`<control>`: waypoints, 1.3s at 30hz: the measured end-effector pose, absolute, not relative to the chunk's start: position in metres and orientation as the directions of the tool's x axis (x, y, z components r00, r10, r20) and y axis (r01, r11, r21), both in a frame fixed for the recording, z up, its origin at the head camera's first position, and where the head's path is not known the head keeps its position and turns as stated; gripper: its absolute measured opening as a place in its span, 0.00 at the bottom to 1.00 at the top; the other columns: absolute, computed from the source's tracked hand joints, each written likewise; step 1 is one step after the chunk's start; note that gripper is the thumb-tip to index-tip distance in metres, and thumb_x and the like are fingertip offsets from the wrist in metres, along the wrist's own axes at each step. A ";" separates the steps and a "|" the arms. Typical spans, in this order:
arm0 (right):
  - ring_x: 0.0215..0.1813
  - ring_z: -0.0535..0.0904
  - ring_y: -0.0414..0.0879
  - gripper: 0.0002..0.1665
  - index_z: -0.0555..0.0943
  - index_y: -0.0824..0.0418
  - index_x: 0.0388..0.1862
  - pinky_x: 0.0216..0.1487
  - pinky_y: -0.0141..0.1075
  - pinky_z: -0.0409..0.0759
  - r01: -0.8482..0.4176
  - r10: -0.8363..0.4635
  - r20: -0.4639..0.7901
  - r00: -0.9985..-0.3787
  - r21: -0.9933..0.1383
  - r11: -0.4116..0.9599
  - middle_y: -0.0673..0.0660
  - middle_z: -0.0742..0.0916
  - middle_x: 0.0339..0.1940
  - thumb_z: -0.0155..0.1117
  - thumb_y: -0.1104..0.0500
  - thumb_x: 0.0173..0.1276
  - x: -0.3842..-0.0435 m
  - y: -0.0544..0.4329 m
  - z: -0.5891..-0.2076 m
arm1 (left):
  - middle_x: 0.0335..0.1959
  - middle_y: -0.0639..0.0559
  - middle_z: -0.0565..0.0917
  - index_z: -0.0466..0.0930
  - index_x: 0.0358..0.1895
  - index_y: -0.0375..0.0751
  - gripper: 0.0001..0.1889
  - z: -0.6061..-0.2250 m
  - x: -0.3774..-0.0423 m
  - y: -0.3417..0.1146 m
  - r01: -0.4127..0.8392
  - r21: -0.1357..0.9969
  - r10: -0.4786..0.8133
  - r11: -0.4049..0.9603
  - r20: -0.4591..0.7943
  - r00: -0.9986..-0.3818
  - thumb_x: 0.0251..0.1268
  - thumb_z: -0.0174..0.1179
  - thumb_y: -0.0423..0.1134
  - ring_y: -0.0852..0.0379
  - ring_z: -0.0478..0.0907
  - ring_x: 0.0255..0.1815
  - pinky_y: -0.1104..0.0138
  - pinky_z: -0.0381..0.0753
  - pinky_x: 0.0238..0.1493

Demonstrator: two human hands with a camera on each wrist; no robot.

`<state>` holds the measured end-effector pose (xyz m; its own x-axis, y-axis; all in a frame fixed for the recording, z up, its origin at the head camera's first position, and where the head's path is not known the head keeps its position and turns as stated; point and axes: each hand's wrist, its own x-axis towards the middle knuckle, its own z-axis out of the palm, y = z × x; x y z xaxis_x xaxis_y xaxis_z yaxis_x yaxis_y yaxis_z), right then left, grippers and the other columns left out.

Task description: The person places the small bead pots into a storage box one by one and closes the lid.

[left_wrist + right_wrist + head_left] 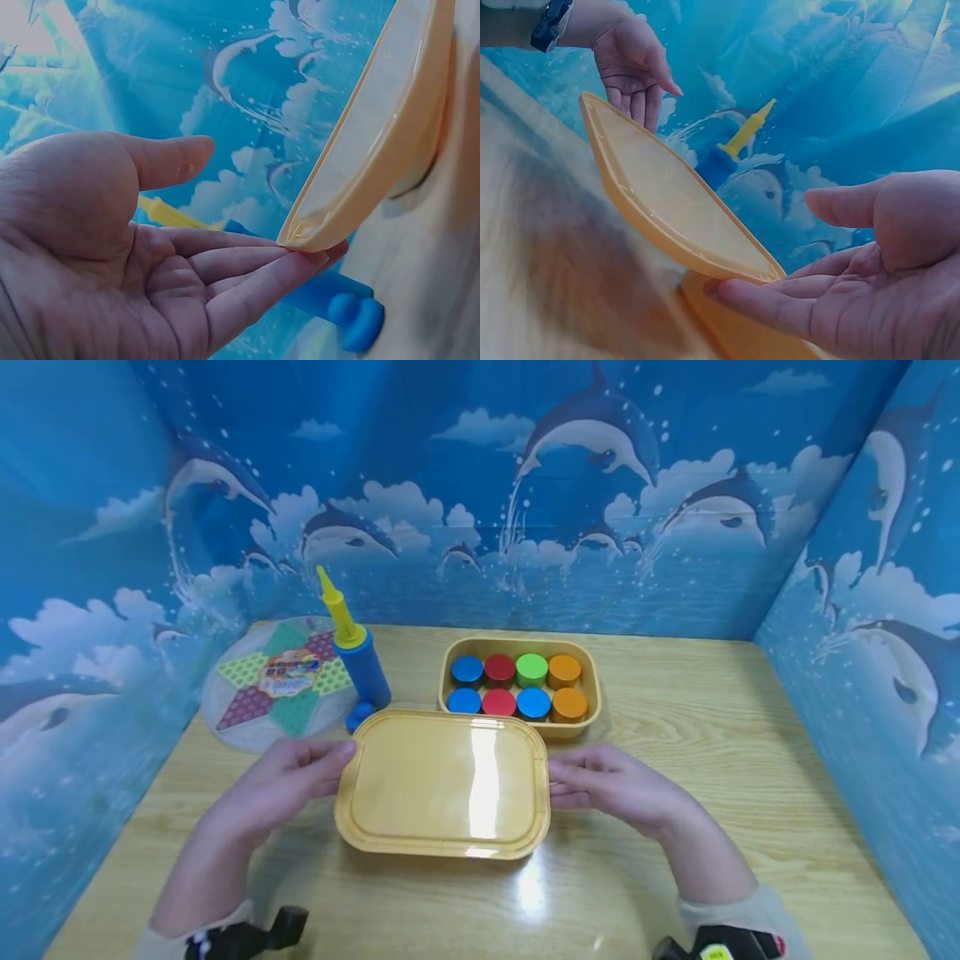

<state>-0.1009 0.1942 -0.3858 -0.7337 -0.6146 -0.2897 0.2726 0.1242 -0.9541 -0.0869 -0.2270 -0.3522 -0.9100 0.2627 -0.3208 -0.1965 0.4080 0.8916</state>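
Observation:
A yellow plastic lid (pixel 420 785), rounded and rectangular, is held up over the table between both hands. My left hand (pixel 300 768) supports its left end on straight fingers; in the left wrist view the thumb (pixel 176 160) stands apart from the lid's rim (pixel 304 244). At the other end my right hand (pixel 600 781) has straight fingertips under the edge, and its thumb (pixel 844 205) is raised off it. Just behind the lid is a matching yellow box (pixel 595 672) with two rows of round blue, red, green and orange caps (pixel 532 669), its front edge partly overlapped.
A blue hand pump (pixel 365 668) with a yellow nozzle stands behind the lid's left corner. Left of it lies a round clear package (pixel 288 681) with patterned coloured pieces. Dolphin-printed blue sheets (pixel 487 527) wall the table (pixel 675 693) at the back and sides.

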 end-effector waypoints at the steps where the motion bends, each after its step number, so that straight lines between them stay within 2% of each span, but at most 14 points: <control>1: 0.65 0.83 0.61 0.31 0.68 0.80 0.74 0.67 0.50 0.81 0.263 -0.614 -0.281 -0.738 -0.957 0.122 0.72 0.80 0.70 0.55 0.56 0.87 -0.101 0.197 -0.383 | 0.64 0.28 0.80 0.70 0.70 0.18 0.32 -0.350 -0.088 -0.225 -0.186 0.892 0.265 0.411 -0.312 -0.912 0.86 0.53 0.50 0.36 0.81 0.64 0.50 0.83 0.64; 8: 0.65 0.82 0.61 0.31 0.67 0.84 0.73 0.66 0.47 0.82 0.182 -0.587 -0.210 -0.782 -0.977 0.108 0.75 0.79 0.69 0.53 0.57 0.88 -0.111 0.216 -0.364 | 0.71 0.30 0.75 0.69 0.73 0.23 0.34 -0.338 -0.103 -0.209 -0.160 0.896 0.264 0.415 -0.287 -0.921 0.86 0.53 0.54 0.36 0.78 0.68 0.52 0.84 0.63; 13: 0.64 0.83 0.58 0.33 0.65 0.84 0.73 0.65 0.46 0.82 0.175 -0.527 -0.212 -0.823 -0.977 0.120 0.76 0.78 0.69 0.54 0.56 0.88 -0.118 0.226 -0.352 | 0.74 0.32 0.73 0.67 0.75 0.24 0.30 -0.342 -0.113 -0.193 -0.146 0.930 0.291 0.337 -0.251 -0.923 0.87 0.52 0.48 0.37 0.74 0.72 0.52 0.83 0.64; 17: 0.64 0.83 0.56 0.34 0.64 0.83 0.75 0.64 0.46 0.83 0.154 -0.480 -0.197 -0.855 -0.980 0.129 0.75 0.74 0.74 0.54 0.55 0.87 -0.124 0.234 -0.343 | 0.79 0.33 0.67 0.62 0.79 0.26 0.31 -0.346 -0.121 -0.176 -0.145 0.941 0.287 0.307 -0.237 -0.928 0.87 0.52 0.47 0.39 0.73 0.73 0.54 0.83 0.63; 20: 0.66 0.82 0.57 0.34 0.66 0.80 0.76 0.63 0.45 0.84 0.138 -0.440 -0.197 -0.876 -0.977 0.161 0.73 0.70 0.78 0.56 0.53 0.87 -0.127 0.239 -0.339 | 0.83 0.37 0.60 0.58 0.81 0.29 0.33 -0.347 -0.129 -0.166 -0.170 0.940 0.281 0.296 -0.256 -0.925 0.87 0.52 0.48 0.41 0.71 0.75 0.55 0.82 0.65; 23: 0.67 0.81 0.57 0.36 0.67 0.78 0.76 0.63 0.44 0.84 0.150 -0.400 -0.220 -0.890 -0.969 0.197 0.70 0.64 0.83 0.57 0.51 0.86 -0.131 0.243 -0.337 | 0.85 0.41 0.57 0.55 0.83 0.32 0.33 -0.348 -0.139 -0.157 -0.194 0.944 0.279 0.268 -0.269 -0.922 0.88 0.50 0.48 0.42 0.71 0.75 0.55 0.81 0.66; 27: 0.68 0.80 0.51 0.39 0.62 0.75 0.80 0.63 0.43 0.84 0.183 -0.373 -0.244 -0.895 -0.964 0.191 0.63 0.53 0.88 0.55 0.48 0.87 -0.135 0.246 -0.336 | 0.83 0.38 0.60 0.53 0.83 0.30 0.33 -0.349 -0.150 -0.144 -0.208 0.955 0.281 0.212 -0.264 -0.923 0.89 0.49 0.47 0.43 0.71 0.75 0.55 0.81 0.66; 31: 0.74 0.75 0.53 0.41 0.53 0.73 0.84 0.65 0.39 0.82 0.179 -0.365 -0.240 -0.900 -0.965 0.192 0.64 0.57 0.87 0.45 0.45 0.89 -0.139 0.244 -0.334 | 0.82 0.38 0.62 0.56 0.82 0.30 0.32 -0.348 -0.156 -0.134 -0.206 0.963 0.257 0.175 -0.247 -0.934 0.88 0.50 0.47 0.46 0.71 0.76 0.58 0.82 0.65; 35: 0.80 0.65 0.60 0.44 0.47 0.76 0.84 0.68 0.35 0.78 0.152 -0.370 -0.220 -0.903 -0.967 0.204 0.70 0.63 0.83 0.38 0.42 0.90 -0.141 0.240 -0.330 | 0.78 0.39 0.70 0.62 0.79 0.30 0.31 -0.345 -0.158 -0.128 -0.186 0.970 0.221 0.153 -0.217 -0.951 0.88 0.50 0.49 0.49 0.75 0.73 0.59 0.83 0.64; 39: 0.82 0.60 0.62 0.50 0.44 0.78 0.83 0.74 0.39 0.72 0.137 -0.367 -0.200 -0.908 -0.972 0.190 0.74 0.63 0.82 0.37 0.37 0.88 -0.143 0.235 -0.327 | 0.71 0.33 0.76 0.62 0.78 0.24 0.30 -0.346 -0.158 -0.125 -0.163 0.982 0.220 0.099 -0.182 -0.958 0.89 0.47 0.47 0.44 0.76 0.71 0.56 0.78 0.70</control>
